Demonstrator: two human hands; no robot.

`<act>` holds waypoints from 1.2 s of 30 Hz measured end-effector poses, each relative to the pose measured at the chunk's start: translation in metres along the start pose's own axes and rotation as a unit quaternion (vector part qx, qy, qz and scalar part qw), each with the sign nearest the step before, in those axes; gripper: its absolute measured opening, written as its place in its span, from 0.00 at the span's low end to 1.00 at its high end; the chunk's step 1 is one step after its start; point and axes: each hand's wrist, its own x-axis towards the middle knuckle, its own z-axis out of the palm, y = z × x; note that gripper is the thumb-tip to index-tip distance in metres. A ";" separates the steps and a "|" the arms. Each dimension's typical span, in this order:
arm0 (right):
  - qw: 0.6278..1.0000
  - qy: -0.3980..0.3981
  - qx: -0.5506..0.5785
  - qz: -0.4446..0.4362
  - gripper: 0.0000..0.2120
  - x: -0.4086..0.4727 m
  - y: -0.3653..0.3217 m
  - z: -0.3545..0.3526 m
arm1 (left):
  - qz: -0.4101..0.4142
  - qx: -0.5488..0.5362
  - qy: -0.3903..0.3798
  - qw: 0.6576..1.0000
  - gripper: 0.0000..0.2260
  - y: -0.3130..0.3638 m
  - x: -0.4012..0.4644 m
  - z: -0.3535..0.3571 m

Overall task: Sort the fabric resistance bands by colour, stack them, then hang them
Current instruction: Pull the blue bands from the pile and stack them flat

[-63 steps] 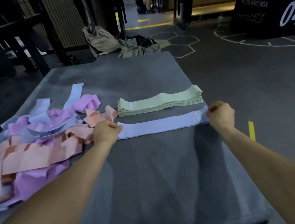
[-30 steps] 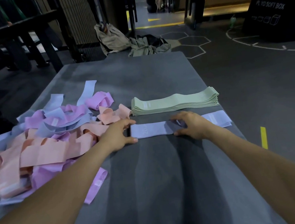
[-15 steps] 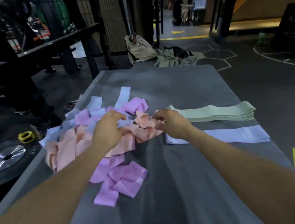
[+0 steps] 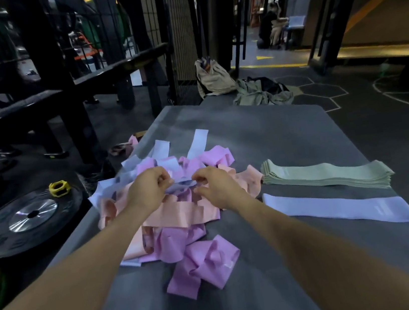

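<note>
Head view, first speaker: What are the hands doing?

Second speaker: Both are over the mixed pile of bands [image 4: 180,216] at about ten o'clock on the grey mat [image 4: 260,131]. The left hand [image 4: 148,193] and right hand [image 4: 217,188] sit close together, fingers curled, pinching a pale blue band [image 4: 184,184] that lies between them on top of the heap.

First speaker: What else is in that pile?

Second speaker: Peach bands across the middle, pink bands [image 4: 202,262] spilling toward six o'clock, more blue strips poking out toward twelve.

First speaker: Anything sorted?

Second speaker: At three o'clock a neat green stack [image 4: 329,175] lies flat, and just beside it, nearer the person, a single blue band [image 4: 336,206] is laid out straight.

First speaker: And off the mat?

Second speaker: A black weight plate [image 4: 28,219] at nine o'clock on the floor, with a yellow collar [image 4: 59,188] touching its far edge. Bags [image 4: 214,80] lie beyond the mat at twelve.
</note>
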 end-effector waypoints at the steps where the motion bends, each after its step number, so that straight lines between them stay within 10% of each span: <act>1: 1.000 0.004 0.000 -0.005 0.11 0.000 -0.003 -0.001 | 0.017 -0.009 0.008 1.000 0.08 0.005 0.001 -0.003; 10: 0.991 0.089 0.100 -0.011 0.25 -0.006 -0.039 -0.038 | 0.146 -0.078 0.001 0.986 0.06 0.078 -0.003 -0.057; 15: 0.984 0.155 0.078 -0.048 0.05 -0.018 -0.056 -0.075 | 0.179 -0.102 0.000 0.979 0.07 0.111 -0.013 -0.086; 19: 0.983 0.162 0.072 -0.054 0.17 -0.036 -0.061 -0.102 | 0.175 -0.134 -0.008 0.975 0.04 0.128 -0.021 -0.096; 29: 0.985 0.105 0.106 -0.083 0.10 -0.082 -0.042 -0.150 | 0.116 -0.343 -0.135 0.922 0.08 0.168 -0.047 -0.107; 36: 0.990 0.100 0.087 -0.051 0.07 -0.114 -0.027 -0.167 | 0.154 -0.206 -0.111 0.960 0.09 0.186 -0.056 -0.098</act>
